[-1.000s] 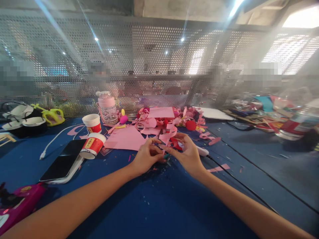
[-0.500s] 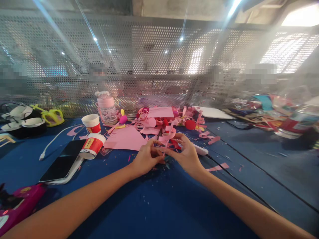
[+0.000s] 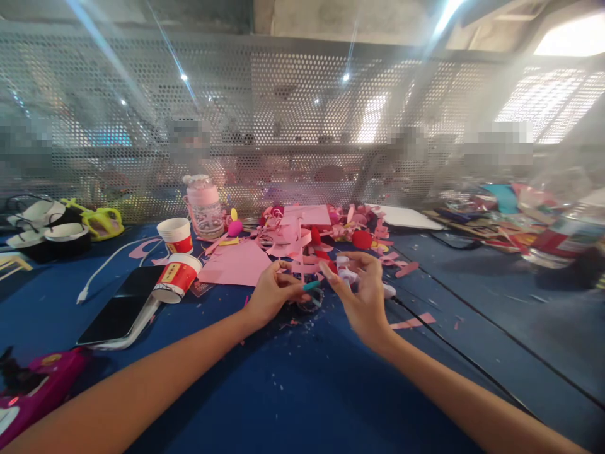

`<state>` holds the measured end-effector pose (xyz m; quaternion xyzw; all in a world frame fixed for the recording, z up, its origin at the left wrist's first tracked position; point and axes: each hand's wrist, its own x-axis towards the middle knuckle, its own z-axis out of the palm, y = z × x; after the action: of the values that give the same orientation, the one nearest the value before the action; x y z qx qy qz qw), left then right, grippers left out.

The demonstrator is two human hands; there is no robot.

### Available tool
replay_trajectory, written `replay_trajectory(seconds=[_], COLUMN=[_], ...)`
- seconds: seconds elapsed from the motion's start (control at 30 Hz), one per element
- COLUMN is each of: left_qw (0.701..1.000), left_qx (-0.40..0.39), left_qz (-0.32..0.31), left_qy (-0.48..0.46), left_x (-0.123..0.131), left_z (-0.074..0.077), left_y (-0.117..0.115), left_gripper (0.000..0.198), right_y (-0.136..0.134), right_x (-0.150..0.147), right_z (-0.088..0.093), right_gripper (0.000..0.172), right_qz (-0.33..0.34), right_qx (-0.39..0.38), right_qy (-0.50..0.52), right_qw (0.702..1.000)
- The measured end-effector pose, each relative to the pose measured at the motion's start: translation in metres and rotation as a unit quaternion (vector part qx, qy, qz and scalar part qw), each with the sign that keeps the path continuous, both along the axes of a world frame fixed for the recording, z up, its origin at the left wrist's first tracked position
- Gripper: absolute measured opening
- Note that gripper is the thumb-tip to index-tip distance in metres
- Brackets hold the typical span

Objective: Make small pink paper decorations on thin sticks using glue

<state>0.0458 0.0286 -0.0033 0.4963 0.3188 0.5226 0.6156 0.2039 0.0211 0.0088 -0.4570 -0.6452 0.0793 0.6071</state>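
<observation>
My left hand (image 3: 274,291) is closed at the fingertips around the foot of a pink paper piece (image 3: 301,246) with a thin upright stem and a curled strip. Beside those fingertips is a small teal bar (image 3: 311,285); whether the hand touches it I cannot tell. My right hand (image 3: 362,293) is open, thumb and fingers apart. Beyond its thumb and fingers shows a white tool (image 3: 347,271) with a black cord, its kind partly hidden by the hand. A pink sheet (image 3: 234,263) lies left of the hands.
Pink paper scraps (image 3: 288,233) and a red ball (image 3: 362,239) lie behind the hands. At left are paper cups (image 3: 176,277), a black phone (image 3: 120,302), a pink bottle (image 3: 204,205) and a white cable (image 3: 106,265). A perforated metal screen (image 3: 302,120) stands behind. A black cord (image 3: 463,358) crosses the right side.
My right hand has let go of the pink piece and opened, shifting slightly right towards the white tool. The pink piece now stands more upright in my left hand.
</observation>
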Motion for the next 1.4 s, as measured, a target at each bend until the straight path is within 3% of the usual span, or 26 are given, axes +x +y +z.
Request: replay_trajectory(seconds=[0.1,0.2,0.3,0.6,0.73,0.87,1.03,1.4], left_qw=[1.000,1.000,0.999,0.996,0.995,0.975,0.963,0.952], left_qx=[0.004,0.011,0.025,0.044,0.080,0.160,0.176,0.206], left_qz=[0.008,-0.005,-0.018,-0.068,-0.022,0.060,0.043,0.106], left_qy=[-0.009,-0.016,-0.020,0.023,0.053,0.143,0.200,0.201], left_x=[-0.001,0.000,0.001,0.001,-0.004,-0.008,-0.008,-0.008], left_z=[0.004,0.004,0.002,-0.001,0.000,0.002,0.003,0.001], left_y=[-0.001,-0.003,-0.003,-0.004,-0.004,-0.004,-0.005,-0.003], left_gripper=[0.052,0.051,0.052,0.049,0.035,0.028,0.028,0.027], right_y=[-0.006,-0.010,-0.013,-0.009,-0.005,-0.011,-0.018,-0.014], right_x=[-0.001,-0.004,-0.008,-0.009,-0.007,-0.011,-0.017,-0.019], right_z=[0.004,0.006,0.007,0.003,0.005,0.009,0.009,0.002], right_gripper=[0.018,0.015,0.017,0.020,0.019,0.026,0.029,0.021], right_qz=[0.007,0.103,0.143,0.180,0.195,0.284,0.329,0.357], right_qx=[0.011,-0.068,-0.153,-0.247,-0.254,-0.335,-0.400,-0.404], right_qy=[-0.052,-0.089,-0.090,0.078,0.173,0.210,0.198,0.211], right_qw=[0.999,0.988,0.974,0.949,0.932,0.873,0.832,0.816])
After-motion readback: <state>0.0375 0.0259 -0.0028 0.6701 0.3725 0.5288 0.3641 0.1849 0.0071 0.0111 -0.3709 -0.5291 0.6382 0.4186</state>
